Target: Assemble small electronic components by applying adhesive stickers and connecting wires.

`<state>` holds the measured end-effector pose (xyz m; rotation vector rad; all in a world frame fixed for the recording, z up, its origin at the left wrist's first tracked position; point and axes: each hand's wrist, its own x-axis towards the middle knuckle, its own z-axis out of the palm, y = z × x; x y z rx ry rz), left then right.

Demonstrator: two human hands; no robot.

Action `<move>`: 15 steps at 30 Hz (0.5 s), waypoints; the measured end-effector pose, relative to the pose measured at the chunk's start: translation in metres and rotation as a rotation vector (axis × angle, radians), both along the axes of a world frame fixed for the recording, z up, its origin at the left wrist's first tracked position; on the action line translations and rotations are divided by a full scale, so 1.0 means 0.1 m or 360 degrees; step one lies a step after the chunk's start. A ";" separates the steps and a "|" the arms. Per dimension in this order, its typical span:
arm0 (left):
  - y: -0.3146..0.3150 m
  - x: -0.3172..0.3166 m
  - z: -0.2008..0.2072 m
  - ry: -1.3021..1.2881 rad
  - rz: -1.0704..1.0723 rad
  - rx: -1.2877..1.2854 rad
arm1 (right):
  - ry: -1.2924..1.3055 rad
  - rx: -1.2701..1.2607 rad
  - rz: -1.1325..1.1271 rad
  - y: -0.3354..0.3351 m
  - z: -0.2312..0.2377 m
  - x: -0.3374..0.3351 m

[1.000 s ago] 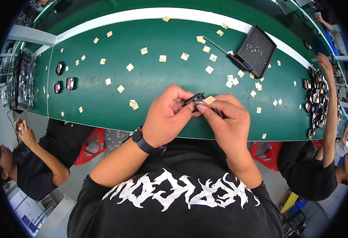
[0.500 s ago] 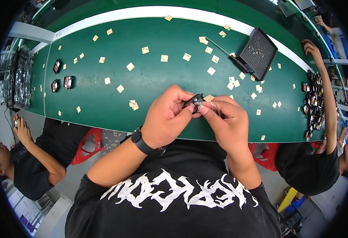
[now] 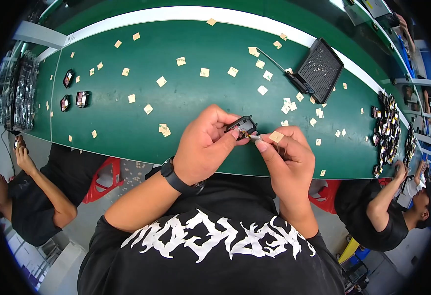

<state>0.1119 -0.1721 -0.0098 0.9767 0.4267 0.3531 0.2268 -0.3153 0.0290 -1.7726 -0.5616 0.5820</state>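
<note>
Near the table's front edge, my left hand (image 3: 206, 142) grips a small black plastic housing (image 3: 246, 123) between thumb and fingers. Its open side shows a cluster of small parts and thin wires. Close by on the right, my right hand (image 3: 290, 153) pinches a small silver piece (image 3: 256, 137) at the housing's lower right edge. Whether that piece is joined to the housing by wire I cannot tell. A tan paper square (image 3: 276, 137) lies against my right index finger. Something thin shows under those fingers, too small to make out.
Tan paper squares (image 3: 204, 72) are scattered over the green table (image 3: 186, 103). A black perforated tray (image 3: 318, 69) with a thin rod stands at the back right. Several black housings (image 3: 82, 99) sit at the left, and a heap of them (image 3: 386, 132) at the right. Co-workers sit on both sides.
My right hand has moved slightly right and down, away from the housing, carrying the paper square along. The housing's open side shows more. The right co-worker's arm has drawn back from the table's far side.
</note>
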 end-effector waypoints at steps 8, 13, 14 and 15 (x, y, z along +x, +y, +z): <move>0.00 0.00 -0.01 -0.0069 -0.0014 -0.0021 | -0.0473 -0.0028 0.0083 0.04 -0.10 0.02; -0.03 -0.02 -0.03 -0.0119 -0.0002 0.0006 | -0.0689 -0.0038 0.0176 0.07 -0.13 -0.02; -0.02 -0.02 -0.04 -0.0120 -0.0006 0.0011 | -0.0783 -0.0056 0.0187 0.08 -0.13 -0.02; -0.02 -0.02 -0.03 -0.0121 -0.0004 0.0010 | -0.0876 -0.0073 0.0198 0.08 -0.12 -0.02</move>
